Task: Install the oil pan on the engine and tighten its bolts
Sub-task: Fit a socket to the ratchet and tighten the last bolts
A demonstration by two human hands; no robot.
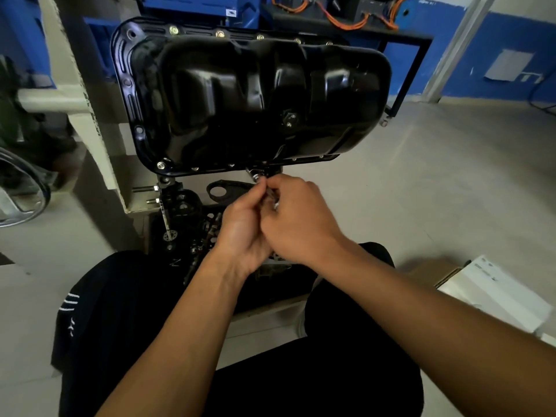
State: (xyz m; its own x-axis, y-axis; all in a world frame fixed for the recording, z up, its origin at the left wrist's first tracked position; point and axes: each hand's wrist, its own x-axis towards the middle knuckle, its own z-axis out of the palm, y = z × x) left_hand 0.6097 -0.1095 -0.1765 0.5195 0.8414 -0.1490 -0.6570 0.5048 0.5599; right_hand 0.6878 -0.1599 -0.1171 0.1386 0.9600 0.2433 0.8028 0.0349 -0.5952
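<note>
- Nearest to the camera, the person's two bare arms reach forward over black trousers, and the hands meet just under the lower edge of the pan.
- The left hand has its fingers curled up, with the fingertips pinched at a small shiny metal bolt by the pan's rim.
- The right hand is closed around a thin shiny metal tool (it may be a small socket driver, but it is blurry and mostly hidden).
- A good way to do this step: start the bolt by fingers first, straight into its hole, so the thread does not go in crooked. Only then turn it with the tool.
- Hold the tool in line with the bolt, so it does not slip off the head.
- Farther off, the big glossy black metal oil pan already sits against the engine, with its flat rim all round.
- Farthest, the gold-coloured bolts along the top rim are in place. Snug all bolts a little at a time, then tighten evenly.
</note>
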